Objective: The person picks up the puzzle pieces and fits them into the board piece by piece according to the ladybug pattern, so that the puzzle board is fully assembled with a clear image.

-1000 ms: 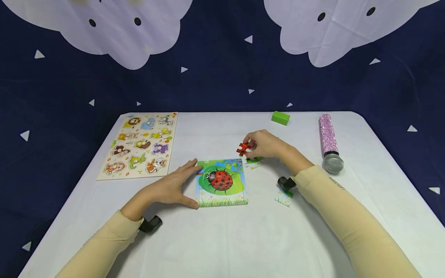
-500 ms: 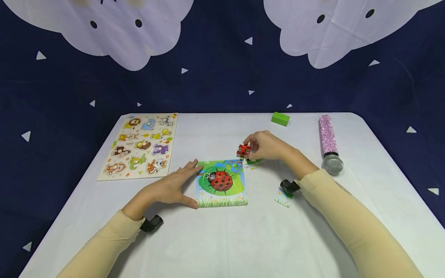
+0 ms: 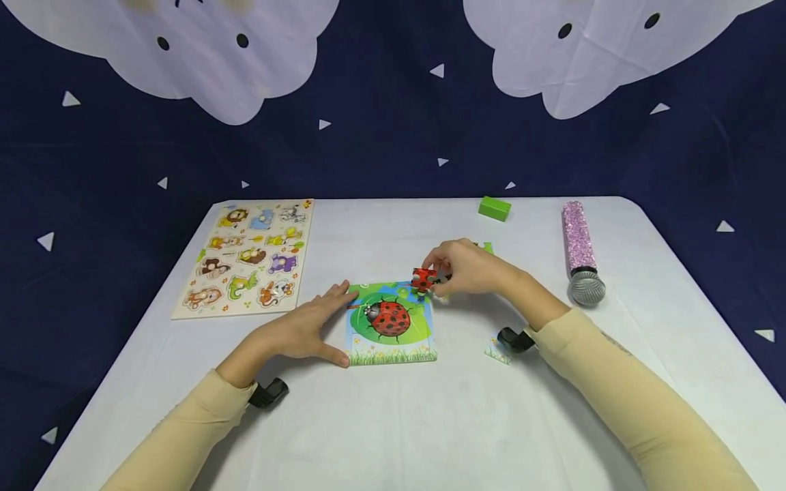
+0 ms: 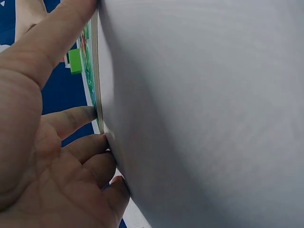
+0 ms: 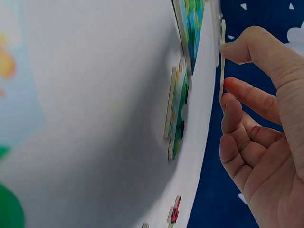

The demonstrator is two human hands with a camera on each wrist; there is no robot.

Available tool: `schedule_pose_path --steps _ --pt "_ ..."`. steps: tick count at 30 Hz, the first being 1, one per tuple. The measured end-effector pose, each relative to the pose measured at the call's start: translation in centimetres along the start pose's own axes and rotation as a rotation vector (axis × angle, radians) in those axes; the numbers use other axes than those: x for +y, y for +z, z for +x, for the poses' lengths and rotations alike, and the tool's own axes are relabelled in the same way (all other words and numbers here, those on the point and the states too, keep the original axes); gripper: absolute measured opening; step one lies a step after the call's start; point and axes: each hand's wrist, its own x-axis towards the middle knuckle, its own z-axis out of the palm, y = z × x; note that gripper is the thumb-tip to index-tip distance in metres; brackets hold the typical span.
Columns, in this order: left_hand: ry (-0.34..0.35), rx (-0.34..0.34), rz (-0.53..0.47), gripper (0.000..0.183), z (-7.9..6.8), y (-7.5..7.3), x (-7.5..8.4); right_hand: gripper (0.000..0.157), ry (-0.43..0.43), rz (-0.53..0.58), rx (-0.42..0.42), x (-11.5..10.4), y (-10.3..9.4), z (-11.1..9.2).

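Pinching right hand (image 3: 469, 269): I have the red, black-dotted puzzle piece (image 3: 424, 280) between thumb and fingertips, over the far right corner of the ladybug board (image 3: 391, 344); I can't tell whether they touch.
Spread left hand (image 3: 303, 331): released, thumb and forefinger resting at the board's left edge.
Piece edge: thin, pale and flat from the right wrist, with jigsaw knobs.
Board: square, glossy print, lying flat.
Near side: I see a broad stretch of white cloth between the board and the desk (image 3: 393, 436) front.
Right side: a loose piece (image 3: 497, 351) lies under my wrist camera; beyond it, a microphone (image 3: 580, 252), pink glitter and silver mesh.
Far edge: a smooth green block (image 3: 494, 209).
Left side: a pale animal peg board (image 3: 245, 259).
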Motion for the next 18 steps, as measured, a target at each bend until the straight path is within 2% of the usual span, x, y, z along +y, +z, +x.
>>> schedule_pose_path --steps 18 --pt "0.009 -0.003 0.007 0.129 0.0 0.0 0.1 0.038 -0.109 0.013 -0.094 -2.1 2.8 -1.1"
